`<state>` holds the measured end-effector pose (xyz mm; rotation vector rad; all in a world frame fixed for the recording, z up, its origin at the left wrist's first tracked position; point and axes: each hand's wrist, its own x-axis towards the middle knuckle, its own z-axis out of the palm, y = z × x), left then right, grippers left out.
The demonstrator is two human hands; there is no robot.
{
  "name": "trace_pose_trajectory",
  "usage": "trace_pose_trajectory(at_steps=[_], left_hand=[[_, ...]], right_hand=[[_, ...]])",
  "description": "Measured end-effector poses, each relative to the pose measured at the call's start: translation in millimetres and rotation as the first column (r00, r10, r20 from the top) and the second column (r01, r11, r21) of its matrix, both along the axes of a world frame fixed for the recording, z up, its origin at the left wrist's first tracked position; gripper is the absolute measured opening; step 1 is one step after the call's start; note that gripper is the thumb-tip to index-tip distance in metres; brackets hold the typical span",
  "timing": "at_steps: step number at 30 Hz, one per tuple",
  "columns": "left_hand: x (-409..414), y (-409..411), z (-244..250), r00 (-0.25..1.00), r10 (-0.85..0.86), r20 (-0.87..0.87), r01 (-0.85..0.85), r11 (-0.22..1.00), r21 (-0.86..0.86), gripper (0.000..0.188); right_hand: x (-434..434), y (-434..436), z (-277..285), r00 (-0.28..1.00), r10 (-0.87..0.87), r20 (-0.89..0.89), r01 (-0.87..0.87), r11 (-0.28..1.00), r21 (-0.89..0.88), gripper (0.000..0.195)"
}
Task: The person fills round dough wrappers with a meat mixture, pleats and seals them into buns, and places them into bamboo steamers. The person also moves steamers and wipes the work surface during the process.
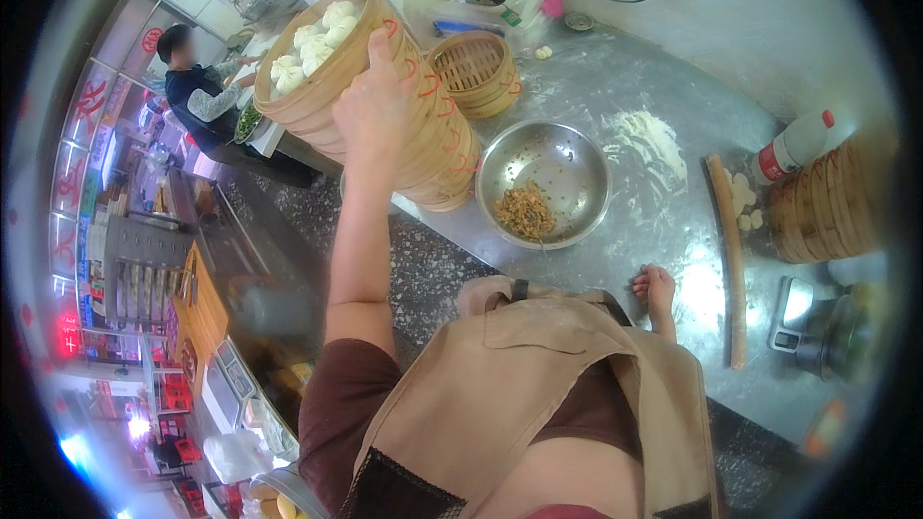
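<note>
A tall stack of bamboo steamers (433, 137) stands at the counter's left edge, with pleated white buns (315, 50) in the top one. My left hand (371, 104) lies against the upper side of the stack, one finger extended up towards the top rim; whether it grips is unclear. To the right of the apron, my right hand (655, 287) is over the metal counter, fingers loosely curled, with nothing seen in it. Between the hands stands a steel bowl (584, 213) with minced filling (525, 209) at its lower left and a thin utensil in it.
A short bamboo steamer (479, 72) stands behind the bowl. Flour (652, 148), a rolling pin (728, 259), dough pieces (740, 194), a bottle (793, 148), more steamers (829, 205) and a scale (793, 310) lie to the right. A co-worker (205, 97) works at the far left.
</note>
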<state>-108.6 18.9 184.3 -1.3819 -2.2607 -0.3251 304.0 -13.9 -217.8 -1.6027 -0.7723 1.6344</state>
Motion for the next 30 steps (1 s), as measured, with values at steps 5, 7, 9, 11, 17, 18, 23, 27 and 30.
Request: trace_pose_trajectory(at_steps=[5, 7, 9, 11, 17, 18, 23, 27, 30], left_hand=[[-14, 0, -4, 1.000, -0.018, -0.015, 0.018, 1.000, -0.016, 0.057], [-15, 1, -8, 0.999, -0.033, -0.019, 0.033, 0.999, 0.004, 0.055], [-13, 0, -10, 0.999, -0.034, -0.028, 0.035, 0.999, 0.018, 0.052], [-15, 2, -31, 0.975, -0.217, -0.058, 0.224, 0.957, 0.187, 0.040], [-25, 12, -94, 0.978, -0.114, -0.175, 0.100, 0.991, -0.088, 0.031], [-26, 15, -95, 0.975, -0.124, -0.187, 0.100, 0.986, -0.131, 0.030], [-30, 13, -89, 0.970, -0.187, -0.156, 0.161, 0.973, -0.166, 0.026], [-34, 7, -89, 0.971, -0.185, -0.149, 0.165, 0.977, -0.133, 0.028], [-34, 2, -88, 0.970, -0.176, -0.169, 0.149, 0.976, -0.160, 0.029]], right_hand=[[-3, -1, 7, 1.000, 0.010, -0.005, -0.010, 1.000, -0.003, 0.026], [-3, -2, 8, 1.000, -0.001, 0.008, 0.001, 1.000, 0.010, 0.025], [-1, -2, 6, 1.000, -0.003, 0.006, 0.003, 1.000, 0.021, 0.024], [0, -1, 0, 1.000, 0.005, -0.010, -0.005, 1.000, 0.030, 0.023], [-2, 2, 11, 1.000, 0.013, -0.011, -0.013, 1.000, -0.015, 0.023], [-1, 2, 9, 1.000, 0.008, -0.005, -0.008, 1.000, -0.013, 0.023], [0, 1, 3, 1.000, -0.015, -0.006, 0.015, 1.000, -0.012, 0.023], [-1, -1, 9, 1.000, 0.004, 0.011, -0.004, 1.000, -0.007, 0.026], [-2, 0, 10, 1.000, 0.015, 0.028, -0.015, 1.000, 0.004, 0.026]])
